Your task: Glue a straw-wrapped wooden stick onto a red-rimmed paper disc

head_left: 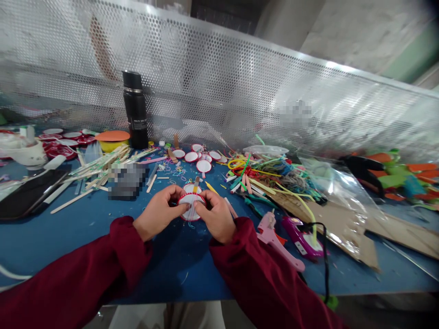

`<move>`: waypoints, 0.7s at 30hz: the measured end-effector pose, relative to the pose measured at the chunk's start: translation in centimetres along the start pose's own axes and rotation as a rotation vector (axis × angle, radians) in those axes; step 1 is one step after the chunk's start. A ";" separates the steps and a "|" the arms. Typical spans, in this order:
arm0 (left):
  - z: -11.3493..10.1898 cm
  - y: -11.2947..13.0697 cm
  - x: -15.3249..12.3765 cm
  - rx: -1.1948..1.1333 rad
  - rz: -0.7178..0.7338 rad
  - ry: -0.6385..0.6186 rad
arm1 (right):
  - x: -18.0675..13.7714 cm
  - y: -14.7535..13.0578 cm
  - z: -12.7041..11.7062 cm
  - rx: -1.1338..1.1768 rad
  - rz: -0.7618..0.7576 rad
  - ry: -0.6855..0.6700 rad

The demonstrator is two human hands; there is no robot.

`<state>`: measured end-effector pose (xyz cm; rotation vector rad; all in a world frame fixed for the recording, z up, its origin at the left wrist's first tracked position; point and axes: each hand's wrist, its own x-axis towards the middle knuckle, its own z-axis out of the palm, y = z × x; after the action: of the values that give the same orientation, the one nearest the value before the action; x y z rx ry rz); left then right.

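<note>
My left hand [163,210] and my right hand [217,214] meet at the middle of the table, gripping a small white disc with a red rim [190,199] from either side. Both thumbs press on its near face, and the fingers curl behind it. The disc is tilted up. Thin pale strands seem to run down its face, but what they are is too small to tell. Just beyond it shows another red-rimmed white disc [188,188], partly covered. A yellow pencil-like stick [211,187] lies beside my right fingers.
A pink glue gun [274,237] and a purple device [302,237] with a black cord lie right of my right forearm. Wooden craft sticks [103,167], a black bottle [135,112] and a dark phone-like slab [29,194] are left. A perforated metal screen [212,77] stands behind.
</note>
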<state>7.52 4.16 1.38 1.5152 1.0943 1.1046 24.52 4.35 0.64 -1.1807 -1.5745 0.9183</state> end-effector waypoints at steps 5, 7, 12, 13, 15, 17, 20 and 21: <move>0.0 -0.1 0.0 -0.016 0.001 -0.012 | 0.0 0.1 0.0 0.001 -0.005 0.004; 0.0 0.0 0.0 -0.023 -0.002 -0.011 | 0.0 0.1 0.0 0.006 -0.001 -0.001; -0.2 0.0 0.0 -0.058 -0.034 -0.022 | -0.1 0.0 0.1 0.032 0.023 -0.025; -0.2 0.0 0.0 -0.066 -0.037 -0.023 | -0.1 0.0 0.1 0.042 0.028 -0.032; -0.3 0.0 0.0 -0.083 -0.040 -0.021 | -0.1 0.1 0.0 0.069 0.029 -0.042; -0.3 0.1 0.0 -0.093 -0.045 -0.024 | -0.1 0.1 0.0 0.090 0.024 -0.046; -0.3 0.2 0.0 -0.090 -0.054 -0.027 | -0.1 0.1 -0.1 0.096 0.027 -0.050; -0.3 0.2 -0.1 -0.087 -0.055 -0.027 | -0.1 0.1 -0.1 0.097 0.029 -0.052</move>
<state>7.27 4.12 1.63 1.4199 1.0507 1.0773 24.63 4.27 0.55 -1.1224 -1.5389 1.0403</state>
